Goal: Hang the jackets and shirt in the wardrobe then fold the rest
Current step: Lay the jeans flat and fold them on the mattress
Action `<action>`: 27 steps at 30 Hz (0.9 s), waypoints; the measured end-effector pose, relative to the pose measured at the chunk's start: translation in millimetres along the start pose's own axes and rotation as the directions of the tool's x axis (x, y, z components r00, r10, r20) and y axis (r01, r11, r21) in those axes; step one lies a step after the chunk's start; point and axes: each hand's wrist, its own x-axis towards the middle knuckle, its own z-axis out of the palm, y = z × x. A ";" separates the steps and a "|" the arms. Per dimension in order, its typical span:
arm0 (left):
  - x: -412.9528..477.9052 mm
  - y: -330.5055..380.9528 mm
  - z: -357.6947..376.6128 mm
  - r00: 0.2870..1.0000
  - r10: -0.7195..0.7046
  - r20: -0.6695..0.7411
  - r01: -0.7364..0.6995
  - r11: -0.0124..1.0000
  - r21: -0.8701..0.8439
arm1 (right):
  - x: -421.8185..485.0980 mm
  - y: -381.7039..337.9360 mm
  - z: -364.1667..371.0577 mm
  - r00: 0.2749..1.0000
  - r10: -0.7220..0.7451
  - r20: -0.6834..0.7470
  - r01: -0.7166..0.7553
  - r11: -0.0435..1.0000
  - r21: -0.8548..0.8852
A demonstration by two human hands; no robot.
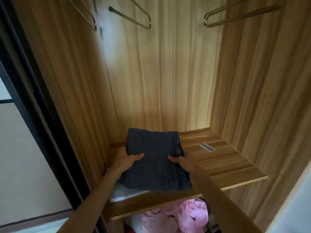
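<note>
A folded dark grey-blue garment (154, 158) lies over the left part of the wooden wardrobe shelf (227, 158), its near end hanging past the shelf's front edge. My left hand (125, 161) grips its left side, thumb on top. My right hand (182, 163) grips its right side, thumb on top too. Something white (121, 193) shows under the garment's near left corner. Bare metal hangers (134, 17) hang at the top of the wardrobe.
Pink clothing (181, 216) is bunched in the compartment below the shelf. A small grey strip (207, 147) lies on the shelf to the right. The dark frame of the wardrobe door (38, 125) stands at the left. More hangers (235, 13) hang at the upper right.
</note>
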 end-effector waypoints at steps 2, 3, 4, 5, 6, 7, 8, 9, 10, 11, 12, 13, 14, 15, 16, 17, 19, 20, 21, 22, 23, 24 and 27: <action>16.7 -16.4 -6.2 0.998 -0.024 -0.059 0.027 0.998 0.050 | 28.5 7.1 17.4 0.998 -0.023 0.060 0.027 0.997 -0.069; 23.7 -24.7 -8.8 0.994 -0.042 -0.098 0.049 0.996 0.076 | 41.9 11.3 25.7 0.997 -0.019 0.079 0.028 0.993 -0.111; 29.7 -32.2 -10.1 0.988 -0.056 -0.144 0.071 0.992 0.105 | 52.6 15.3 34.2 0.995 -0.013 0.097 0.028 0.988 -0.154; 34.2 -39.8 -10.7 0.977 -0.073 -0.198 0.101 0.985 0.136 | 63.0 19.7 42.5 0.992 -0.010 0.126 0.035 0.979 -0.200; 39.3 -47.4 -11.1 0.962 -0.086 -0.258 0.131 0.978 0.164 | 75.4 25.9 50.6 0.987 -0.006 0.159 0.046 0.968 -0.246; 46.3 -56.4 -12.2 0.946 -0.087 -0.313 0.149 0.972 0.181 | 88.0 30.6 58.8 0.981 -0.012 0.194 0.070 0.954 -0.291; 54.6 -65.9 -14.1 0.933 -0.095 -0.346 0.170 0.967 0.192 | 101.1 37.2 66.9 0.973 -0.023 0.229 0.100 0.939 -0.330; 61.2 -75.1 -15.6 0.921 -0.111 -0.374 0.202 0.956 0.212 | 111.4 42.0 72.6 0.963 -0.035 0.268 0.134 0.924 -0.359; 66.7 -84.3 -17.1 0.907 -0.139 -0.397 0.251 0.936 0.245 | 122.9 48.4 77.4 0.951 -0.040 0.307 0.164 0.906 -0.390; 71.9 -95.3 -18.2 0.890 -0.171 -0.422 0.308 0.910 0.279 | 131.9 54.5 81.1 0.939 -0.025 0.343 0.187 0.874 -0.449; 74.5 -107.1 -17.9 0.875 -0.210 -0.435 0.363 0.881 0.304 | 138.8 59.7 83.8 0.926 -0.002 0.377 0.212 0.829 -0.517; 75.6 -117.3 -16.1 0.868 -0.236 -0.437 0.400 0.854 0.333 | 144.8 65.0 86.6 0.917 0.029 0.397 0.230 0.777 -0.586; 74.1 -124.7 -13.2 0.865 -0.248 -0.436 0.424 0.825 0.373 | 150.2 69.0 89.5 0.907 0.049 0.418 0.251 0.733 -0.632; 73.2 -129.9 -9.7 0.872 -0.216 -0.440 0.423 0.786 0.452 | 151.8 67.7 92.7 0.898 0.045 0.438 0.299 0.668 -0.681; 72.9 -134.5 -7.4 0.882 -0.139 -0.450 0.401 0.723 0.563 | 153.2 67.7 98.0 0.895 0.015 0.445 0.357 0.572 -0.738; 73.5 -139.3 -5.4 0.888 -0.016 -0.460 0.361 0.644 0.674 | 150.3 63.6 104.2 0.908 -0.037 0.417 0.392 0.427 -0.815; 76.4 -141.6 -0.9 0.905 0.164 -0.393 0.254 0.534 0.806 | 144.2 60.0 119.2 0.885 -0.224 0.409 0.444 0.137 -0.886; 78.2 -143.9 2.4 0.932 0.207 -0.299 0.168 0.483 0.859 | 144.7 65.3 128.3 0.824 -0.305 0.477 0.516 0.060 -0.854; 78.0 -145.6 6.6 0.950 0.230 -0.210 0.100 0.414 0.905 | 146.6 78.6 136.1 0.735 -0.379 0.562 0.603 -0.012 -0.797; 77.5 -146.5 10.6 0.970 0.203 -0.135 0.056 0.356 0.933 | 144.2 88.9 140.7 0.679 -0.397 0.617 0.657 -0.045 -0.752; 78.3 -149.5 14.8 0.984 0.151 -0.093 0.039 0.325 0.945 | 143.6 98.0 143.1 0.689 -0.323 0.649 0.680 -0.020 -0.733; 80.9 -157.6 18.3 0.994 0.087 -0.060 0.030 0.320 0.947 | 143.5 108.6 143.7 0.717 -0.211 0.664 0.681 0.013 -0.732; 94.0 -186.9 18.3 0.992 -0.019 -0.127 0.126 0.326 0.937 | 148.9 121.7 138.1 0.765 -0.099 0.637 0.641 0.016 -0.767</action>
